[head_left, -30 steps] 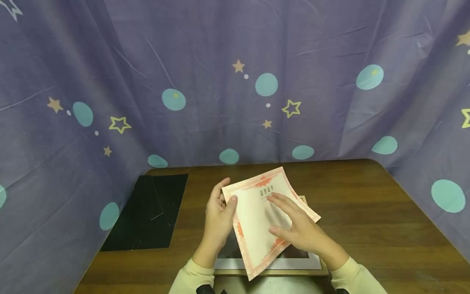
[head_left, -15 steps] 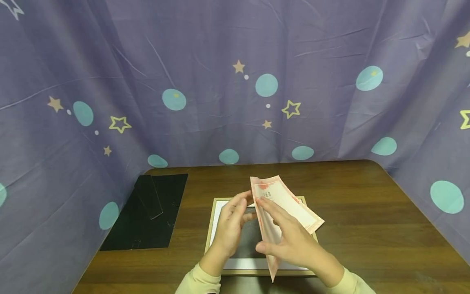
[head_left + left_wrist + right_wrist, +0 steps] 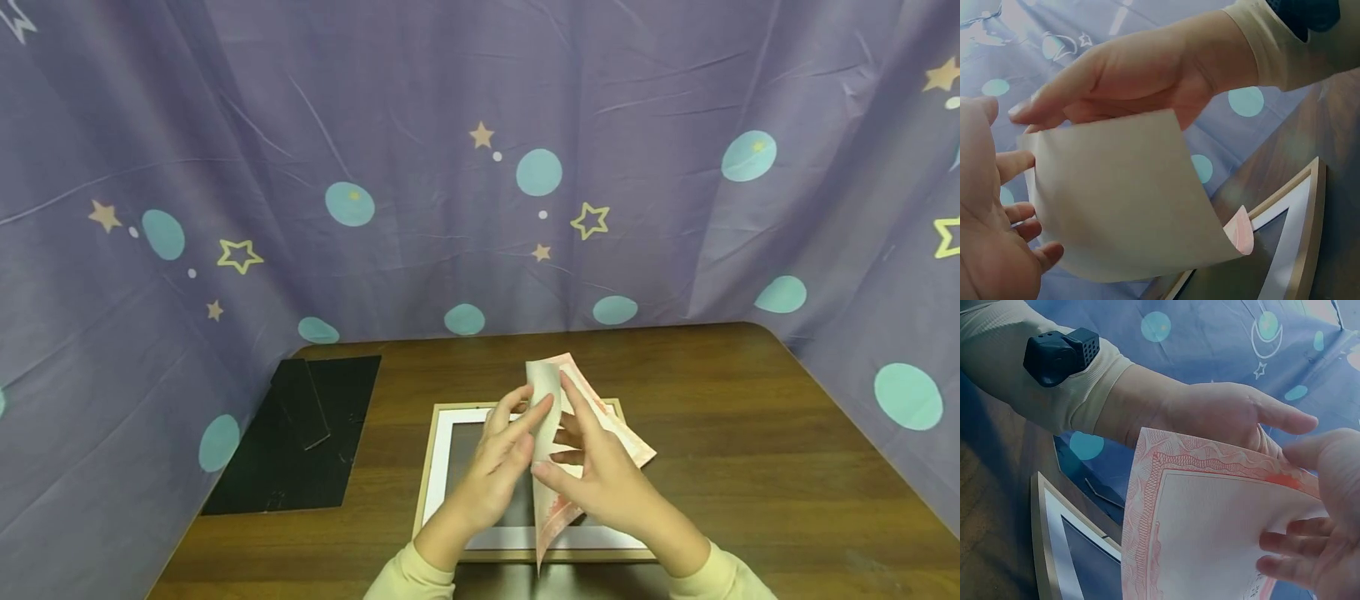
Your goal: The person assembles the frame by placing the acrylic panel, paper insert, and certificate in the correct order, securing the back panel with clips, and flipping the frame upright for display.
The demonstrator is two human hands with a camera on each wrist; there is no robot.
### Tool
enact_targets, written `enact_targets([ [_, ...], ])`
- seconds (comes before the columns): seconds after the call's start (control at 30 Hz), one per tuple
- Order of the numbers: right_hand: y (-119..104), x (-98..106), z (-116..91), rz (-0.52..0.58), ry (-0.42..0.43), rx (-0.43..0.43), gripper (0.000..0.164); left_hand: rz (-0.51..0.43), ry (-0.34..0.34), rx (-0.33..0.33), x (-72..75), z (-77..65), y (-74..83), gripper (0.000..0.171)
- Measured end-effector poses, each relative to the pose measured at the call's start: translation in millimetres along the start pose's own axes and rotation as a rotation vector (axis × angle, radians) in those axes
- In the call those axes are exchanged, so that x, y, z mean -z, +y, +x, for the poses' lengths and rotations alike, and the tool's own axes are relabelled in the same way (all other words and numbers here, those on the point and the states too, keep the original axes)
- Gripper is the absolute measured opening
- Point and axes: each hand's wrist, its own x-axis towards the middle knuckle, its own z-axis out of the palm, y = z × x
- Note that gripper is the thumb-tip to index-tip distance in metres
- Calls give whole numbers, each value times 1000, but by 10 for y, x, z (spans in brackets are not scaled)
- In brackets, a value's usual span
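Observation:
A paper certificate (image 3: 555, 518) with a red ornamental border stands curved between the two hands, tilted over a picture frame (image 3: 426, 467). Its plain back (image 3: 1116, 200) fills the middle of the left wrist view; the printed face (image 3: 1204, 519) shows in the right wrist view. My right hand (image 3: 611, 487) pinches it, thumb over the edge and fingers against the printed face. My left hand (image 3: 483, 487) is on the other side, fingers extended and fingertips at the sheet's edge. The frame lies flat, with a light wood border, white mat and dark middle, partly hidden by the certificate and hands.
A black backing board (image 3: 330, 471) with a stand flap lies at the left of the brown wooden table (image 3: 750, 467). A purple curtain (image 3: 420, 167) with stars and ovals hangs behind the table and along both sides.
The certificate has turned from facing up to nearly edge-on, and its plain back now shows. My left hand has let go of its upper left edge, then moved right beside it.

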Motion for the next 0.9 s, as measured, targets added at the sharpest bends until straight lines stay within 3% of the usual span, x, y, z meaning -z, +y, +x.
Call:
enact_targets([
  [0.23,2,49,11,82,88,97,97,53,3,-67,-25,-9,-20,46],
  [0.4,3,121,10,-84,181,82,73,44,10,-110,-16,-1,-37,48],
  [0.5,-29,190,8,-112,245,38,65,1,20,-109,20,12,-37,48],
  [0.6,-63,294,5,-68,301,41,60,-27,86,-68,100,27,-63,44],
  [0.77,-127,490,-12,49,372,71,54,-32,281,-30,306,47,-174,42],
  [0.9,-180,599,-27,181,431,55,51,-29,351,10,500,34,-292,47],
])
